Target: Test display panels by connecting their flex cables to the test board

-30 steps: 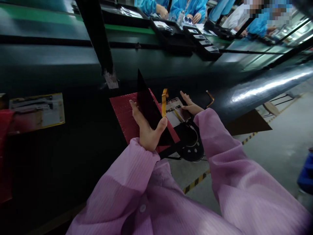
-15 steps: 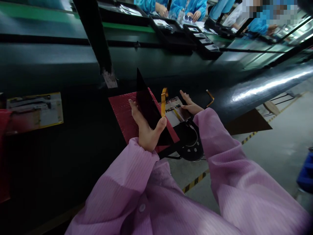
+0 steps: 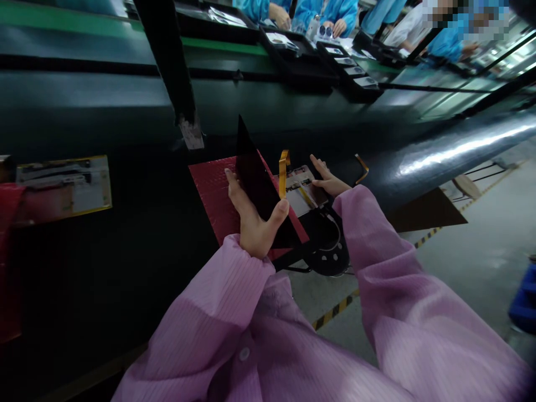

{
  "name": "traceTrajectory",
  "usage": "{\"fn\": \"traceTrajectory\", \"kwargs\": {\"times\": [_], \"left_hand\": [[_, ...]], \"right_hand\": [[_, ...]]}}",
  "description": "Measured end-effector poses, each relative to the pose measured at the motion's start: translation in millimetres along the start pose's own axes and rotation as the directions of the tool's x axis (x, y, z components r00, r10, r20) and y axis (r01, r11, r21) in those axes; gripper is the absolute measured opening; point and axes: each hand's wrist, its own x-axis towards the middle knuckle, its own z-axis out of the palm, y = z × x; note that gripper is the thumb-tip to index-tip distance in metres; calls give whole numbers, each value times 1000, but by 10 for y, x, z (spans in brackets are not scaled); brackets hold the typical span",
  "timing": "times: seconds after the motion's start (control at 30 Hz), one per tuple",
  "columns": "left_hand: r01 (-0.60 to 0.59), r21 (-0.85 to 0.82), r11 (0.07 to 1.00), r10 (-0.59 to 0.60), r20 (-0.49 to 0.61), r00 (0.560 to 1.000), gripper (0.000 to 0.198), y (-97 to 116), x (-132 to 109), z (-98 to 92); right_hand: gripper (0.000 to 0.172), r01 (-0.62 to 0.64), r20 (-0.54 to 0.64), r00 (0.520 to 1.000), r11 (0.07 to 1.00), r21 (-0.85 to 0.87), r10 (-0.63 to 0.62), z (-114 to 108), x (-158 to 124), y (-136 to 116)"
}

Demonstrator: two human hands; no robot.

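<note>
My left hand grips a thin black screen panel, tilted up on its edge, with the thumb on one side and the fingers on the other. A gold flex cable stands up beside the panel, close to my left thumb. Under the panel lies a red sheet. My right hand rests at the far right edge of an opened device body with exposed circuitry, its fingers spread. A pale cable runs from the device's near side. The device's left part is hidden behind the panel.
Another opened device lies at left, partly under a red sheet. A dark post rises from the bench. Black trays and co-workers in blue sleeves are across. A brown board juts over the floor at right.
The whole scene has shifted slightly to the right in view. Both hands keep the same pose on the panel and the device.
</note>
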Motion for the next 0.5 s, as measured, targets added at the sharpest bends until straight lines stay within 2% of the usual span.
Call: {"fn": "traceTrajectory", "kwargs": {"times": [0.3, 0.5], "left_hand": [[-1, 4, 1000, 1, 6, 1000, 110, -7, -7, 14], [0, 34, 999, -1, 35, 999, 109, -82, -10, -13]], "right_hand": [[95, -20, -14, 1000, 1000, 20, 20, 9, -21, -47], [95, -23, -16, 1000, 1000, 13, 23, 9, -15, -36]]}}
